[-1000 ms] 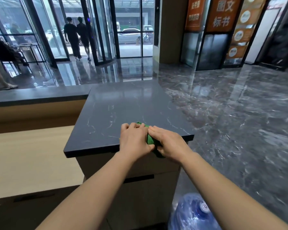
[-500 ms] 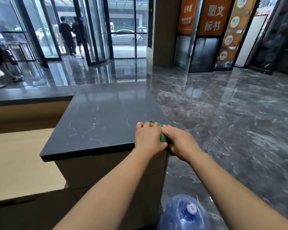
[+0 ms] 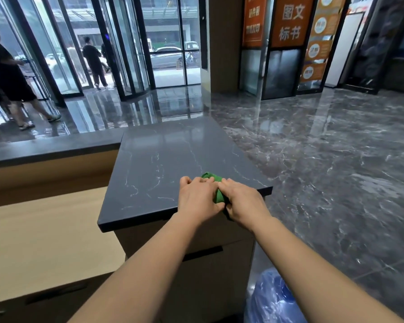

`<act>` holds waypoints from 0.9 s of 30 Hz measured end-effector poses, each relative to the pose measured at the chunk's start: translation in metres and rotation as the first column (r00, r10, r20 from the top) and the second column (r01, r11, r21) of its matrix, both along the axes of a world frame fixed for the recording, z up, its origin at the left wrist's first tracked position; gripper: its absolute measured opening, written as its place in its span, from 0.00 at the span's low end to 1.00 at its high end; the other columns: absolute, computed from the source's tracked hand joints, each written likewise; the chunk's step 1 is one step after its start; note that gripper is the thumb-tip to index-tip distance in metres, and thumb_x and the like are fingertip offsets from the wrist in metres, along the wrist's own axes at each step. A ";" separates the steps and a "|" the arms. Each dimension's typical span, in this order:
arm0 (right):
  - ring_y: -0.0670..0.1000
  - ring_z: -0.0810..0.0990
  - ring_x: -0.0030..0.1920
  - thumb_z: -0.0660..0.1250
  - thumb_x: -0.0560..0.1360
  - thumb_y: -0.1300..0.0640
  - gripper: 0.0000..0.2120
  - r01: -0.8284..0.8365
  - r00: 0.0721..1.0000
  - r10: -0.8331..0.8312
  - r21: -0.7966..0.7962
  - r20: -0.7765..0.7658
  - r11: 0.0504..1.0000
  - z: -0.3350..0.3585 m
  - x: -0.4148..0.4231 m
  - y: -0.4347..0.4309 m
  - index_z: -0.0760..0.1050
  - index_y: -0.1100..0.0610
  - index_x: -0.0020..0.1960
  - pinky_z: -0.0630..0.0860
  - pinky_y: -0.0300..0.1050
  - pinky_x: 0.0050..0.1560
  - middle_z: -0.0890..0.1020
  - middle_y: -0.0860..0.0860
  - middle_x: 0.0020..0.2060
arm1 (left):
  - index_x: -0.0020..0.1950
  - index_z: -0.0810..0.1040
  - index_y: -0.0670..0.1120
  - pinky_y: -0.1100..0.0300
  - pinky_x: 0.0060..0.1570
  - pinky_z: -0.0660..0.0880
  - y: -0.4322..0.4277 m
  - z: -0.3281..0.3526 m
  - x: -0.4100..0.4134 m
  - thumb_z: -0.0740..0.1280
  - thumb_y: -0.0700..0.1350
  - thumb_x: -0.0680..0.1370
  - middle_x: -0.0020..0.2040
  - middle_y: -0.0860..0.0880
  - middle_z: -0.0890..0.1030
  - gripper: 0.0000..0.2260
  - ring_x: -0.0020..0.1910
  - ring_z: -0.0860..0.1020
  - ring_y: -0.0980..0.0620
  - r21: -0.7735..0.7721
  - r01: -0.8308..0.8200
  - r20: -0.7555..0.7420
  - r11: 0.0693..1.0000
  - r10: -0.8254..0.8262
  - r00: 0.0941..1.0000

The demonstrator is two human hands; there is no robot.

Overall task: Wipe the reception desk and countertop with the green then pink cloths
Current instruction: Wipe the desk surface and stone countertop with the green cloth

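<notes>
Since half a second ago our two hands and the cloth have slid leftward along the near edge of the counter. They are now off the near right corner, and a strip of bare stone again shows beyond the right wrist.

Our left hand (image 3: 197, 199) and right hand (image 3: 244, 203) sit side by side, knuckles touching. Both are closed down on the crumpled green cloth (image 3: 217, 194). The cloth is bunched between and beneath them, so only two bits show. One is a small fold poking out past the fingertips at twelve o'clock of the hands. The other is a narrow band in the seam where the hands meet. A darker fold below the right wrist seems to hang over the counter's edge, though the arm's shadow makes it hard for us to be sure.

The cloth and hands lie toward five o'clock on the dark grey stone countertop (image 3: 163, 164), which is veined with thin white lines. They are close to its near edge and a little short of its right corner.

At eight o'clock of the hands, a step lower, is the pale wooden desk (image 3: 44, 241). At five o'clock, down on the floor beside the cabinet, stands a translucent blue water bottle (image 3: 273, 299). The glossy grey marble floor (image 3: 324, 171) spreads away toward two o'clock. Orange hanging banners (image 3: 289, 19) are at one o'clock and a glass revolving door (image 3: 131, 54) at eleven. A person in dark clothes (image 3: 7, 73) is walking at ten o'clock.
</notes>
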State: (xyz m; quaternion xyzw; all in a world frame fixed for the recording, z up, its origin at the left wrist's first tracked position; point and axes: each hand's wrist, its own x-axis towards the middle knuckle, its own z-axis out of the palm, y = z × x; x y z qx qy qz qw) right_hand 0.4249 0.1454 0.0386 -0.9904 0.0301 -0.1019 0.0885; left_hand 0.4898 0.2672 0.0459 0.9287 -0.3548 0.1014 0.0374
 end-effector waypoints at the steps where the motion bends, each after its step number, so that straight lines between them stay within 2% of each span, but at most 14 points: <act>1: 0.47 0.59 0.76 0.61 0.78 0.59 0.28 -0.001 1.000 0.001 -0.001 0.009 1.000 0.000 0.002 0.008 0.60 0.50 0.77 0.61 0.42 0.73 0.63 0.48 0.76 | 0.63 0.74 0.56 0.50 0.63 0.56 0.008 0.000 0.002 0.63 0.59 0.74 0.70 0.54 0.72 0.19 0.66 0.69 0.51 -0.006 0.000 -0.001 1.000 0.000 1.000; 7: 0.51 0.68 0.71 0.63 0.77 0.59 0.25 0.005 0.999 -0.005 -0.003 0.040 1.000 -0.001 0.013 0.072 0.66 0.51 0.73 0.70 0.47 0.67 0.72 0.49 0.70 | 0.59 0.77 0.56 0.52 0.58 0.57 0.071 0.000 0.013 0.64 0.59 0.73 0.67 0.56 0.75 0.17 0.65 0.71 0.53 -0.045 -0.024 -0.020 0.999 0.023 1.000; 9: 0.51 0.70 0.70 0.64 0.76 0.58 0.23 0.005 0.999 -0.005 0.000 0.036 1.000 -0.001 0.017 0.090 0.69 0.51 0.71 0.71 0.48 0.65 0.73 0.49 0.68 | 0.54 0.77 0.56 0.52 0.56 0.60 0.090 0.005 0.014 0.64 0.58 0.72 0.59 0.56 0.78 0.13 0.62 0.73 0.52 -0.053 -0.004 -0.035 0.999 0.003 0.999; 11: 0.52 0.71 0.69 0.64 0.76 0.57 0.21 0.009 1.000 -0.009 -0.009 0.022 1.000 0.000 0.020 0.105 0.71 0.52 0.68 0.72 0.49 0.63 0.74 0.50 0.67 | 0.53 0.78 0.54 0.53 0.55 0.63 0.108 0.014 0.014 0.64 0.61 0.68 0.53 0.56 0.79 0.17 0.59 0.75 0.52 -0.073 0.013 -0.162 0.997 -0.025 0.987; 12: 0.52 0.71 0.68 0.64 0.76 0.56 0.19 0.016 1.000 -0.016 -0.027 0.017 1.000 0.000 0.021 0.110 0.72 0.52 0.67 0.72 0.48 0.62 0.74 0.50 0.66 | 0.55 0.79 0.54 0.54 0.58 0.64 0.116 0.020 0.016 0.63 0.61 0.65 0.54 0.56 0.80 0.22 0.60 0.75 0.52 -0.130 -0.024 -0.277 0.991 -0.013 0.961; 14: 0.53 0.74 0.65 0.63 0.75 0.56 0.15 0.039 0.999 -0.038 -0.078 0.013 0.996 0.002 0.021 0.118 0.73 0.53 0.62 0.73 0.47 0.59 0.76 0.50 0.63 | 0.59 0.80 0.54 0.52 0.65 0.67 0.131 0.027 0.023 0.62 0.61 0.62 0.59 0.55 0.81 0.28 0.61 0.76 0.52 -0.315 -0.199 -0.468 0.928 0.030 0.883; 16: 0.55 0.76 0.60 0.63 0.75 0.56 0.13 0.055 0.998 -0.055 -0.116 0.002 0.992 0.006 0.019 0.123 0.74 0.53 0.60 0.72 0.46 0.55 0.77 0.50 0.60 | 0.54 0.83 0.52 0.49 0.62 0.72 0.143 0.027 0.033 0.61 0.61 0.62 0.55 0.51 0.83 0.26 0.58 0.79 0.49 -0.402 -0.325 -0.482 0.856 0.105 0.870; 18: 0.56 0.77 0.58 0.63 0.75 0.56 0.12 0.062 0.998 -0.063 -0.135 -0.008 0.989 0.010 0.016 0.129 0.75 0.53 0.58 0.72 0.46 0.52 0.79 0.51 0.56 | 0.44 0.83 0.47 0.51 0.53 0.76 0.151 0.027 0.042 0.59 0.64 0.65 0.42 0.47 0.84 0.25 0.48 0.81 0.46 -0.328 -0.367 -0.461 0.870 0.192 0.867; 20: 0.57 0.77 0.56 0.63 0.75 0.56 0.11 0.071 0.997 -0.073 -0.127 -0.004 0.989 0.013 0.013 0.134 0.75 0.52 0.57 0.72 0.45 0.49 0.81 0.52 0.53 | 0.38 0.80 0.43 0.54 0.46 0.77 0.152 0.026 0.045 0.59 0.68 0.67 0.35 0.46 0.81 0.27 0.42 0.80 0.44 -0.234 -0.385 -0.477 0.893 0.239 0.846; 22: 0.57 0.78 0.55 0.63 0.74 0.56 0.11 0.082 0.997 -0.083 -0.112 0.001 0.990 0.015 0.007 0.137 0.75 0.52 0.56 0.71 0.45 0.47 0.81 0.52 0.51 | 0.32 0.74 0.45 0.53 0.45 0.75 0.148 0.028 0.043 0.62 0.68 0.69 0.34 0.42 0.78 0.26 0.43 0.79 0.42 -0.173 -0.379 -0.489 0.909 0.255 0.834; 24: 0.57 0.78 0.56 0.63 0.74 0.57 0.12 0.084 0.996 -0.083 -0.102 0.008 0.991 0.014 0.000 0.140 0.75 0.51 0.57 0.70 0.45 0.47 0.82 0.51 0.52 | 0.31 0.68 0.46 0.49 0.49 0.76 0.142 0.028 0.042 0.67 0.65 0.69 0.40 0.41 0.78 0.24 0.49 0.80 0.40 -0.137 -0.377 -0.523 0.916 0.257 0.813; 27: 0.55 0.77 0.57 0.64 0.73 0.59 0.14 0.074 0.997 -0.072 -0.080 0.033 0.994 0.013 -0.013 0.140 0.75 0.50 0.58 0.70 0.45 0.48 0.81 0.49 0.53 | 0.35 0.72 0.45 0.52 0.48 0.75 0.133 0.030 0.038 0.73 0.58 0.67 0.39 0.43 0.78 0.18 0.49 0.80 0.41 -0.186 -0.397 -0.611 0.899 0.211 0.763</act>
